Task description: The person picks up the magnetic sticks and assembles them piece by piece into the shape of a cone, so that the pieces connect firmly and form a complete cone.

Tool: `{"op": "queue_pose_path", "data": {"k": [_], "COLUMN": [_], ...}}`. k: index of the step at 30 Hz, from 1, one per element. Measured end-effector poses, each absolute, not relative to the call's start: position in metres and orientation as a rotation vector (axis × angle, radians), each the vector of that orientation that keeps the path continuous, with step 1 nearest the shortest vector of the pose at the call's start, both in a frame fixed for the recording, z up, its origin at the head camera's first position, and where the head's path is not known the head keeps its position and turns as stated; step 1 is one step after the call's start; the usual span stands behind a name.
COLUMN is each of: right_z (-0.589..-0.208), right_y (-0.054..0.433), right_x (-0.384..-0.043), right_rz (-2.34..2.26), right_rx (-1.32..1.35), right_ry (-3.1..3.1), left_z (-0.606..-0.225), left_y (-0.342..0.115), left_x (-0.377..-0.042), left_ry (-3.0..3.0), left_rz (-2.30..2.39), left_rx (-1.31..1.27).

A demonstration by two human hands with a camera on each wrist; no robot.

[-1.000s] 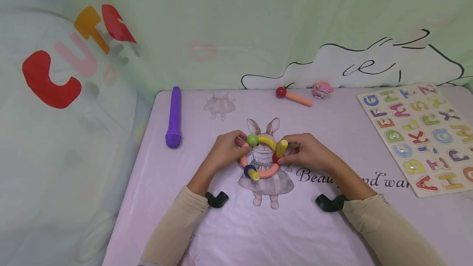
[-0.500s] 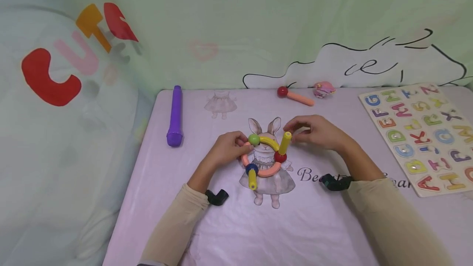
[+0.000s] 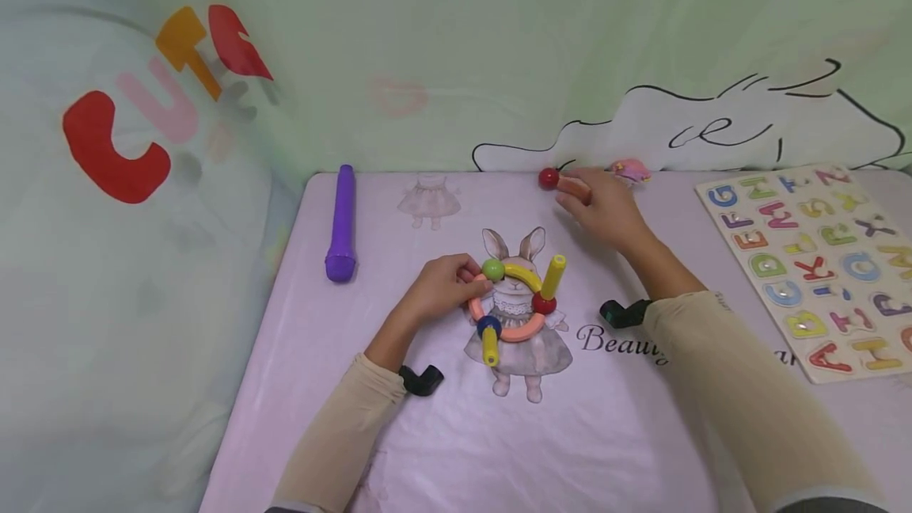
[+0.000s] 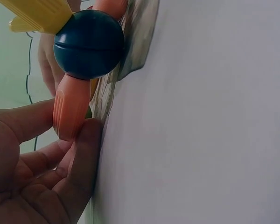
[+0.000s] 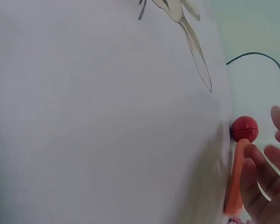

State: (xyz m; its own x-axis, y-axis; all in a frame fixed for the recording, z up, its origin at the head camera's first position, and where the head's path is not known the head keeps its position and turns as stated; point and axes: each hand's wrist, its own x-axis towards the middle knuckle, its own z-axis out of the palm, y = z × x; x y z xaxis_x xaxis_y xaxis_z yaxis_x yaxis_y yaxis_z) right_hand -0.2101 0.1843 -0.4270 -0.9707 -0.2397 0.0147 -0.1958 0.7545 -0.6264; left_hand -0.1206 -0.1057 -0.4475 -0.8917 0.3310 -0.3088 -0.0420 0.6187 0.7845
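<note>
My left hand (image 3: 443, 285) pinches an orange curved rod (image 4: 71, 109) between thumb and fingers. It is part of a ring of toy building rods and balls lying on the table. The ring joins a green ball (image 3: 493, 269), a yellow curved rod (image 3: 523, 274), a red ball (image 3: 545, 304) and a blue ball (image 4: 88, 44). One straight yellow rod (image 3: 553, 277) sticks up from the red ball, another (image 3: 490, 348) from the blue ball. At the table's back, my right hand (image 3: 606, 208) reaches over an orange stick (image 5: 236, 179) with a red ball (image 5: 244, 129) on its end, fingers spread beside it.
A purple toy microphone (image 3: 342, 220) lies at the left. Just beyond the right hand sits a small pink object (image 3: 631, 171). An alphabet puzzle board (image 3: 812, 267) covers the right side. A green curtain (image 3: 399, 46) hangs behind the table (image 3: 570, 450).
The right hand has let go of the ring at its red ball and moved back to the orange stick. The left hand keeps its hold, and the lower yellow rod has swung toward the front.
</note>
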Motion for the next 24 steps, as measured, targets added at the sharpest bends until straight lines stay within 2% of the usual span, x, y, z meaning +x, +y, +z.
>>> {"op": "queue_pose_path", "data": {"k": [11, 19, 24], "right_z": [-0.441, -0.451, -0.448], "right_y": [0.175, 0.173, 0.173], "right_x": [-0.234, -0.233, -0.230], "right_rz": [-0.783, -0.700, -0.696], "right_rx": [-0.201, -0.185, -0.216], "right_ry": [2.912, 2.998, 3.017], "left_z": [-0.445, -0.440, -0.433], "left_y": [-0.107, -0.125, -0.129], "left_x": [-0.120, -0.126, -0.124], "left_ry": [2.483, 2.412, 2.144], "left_rz": [1.129, 1.068, 1.035], "left_rx": [0.289, 0.864, 1.093]}}
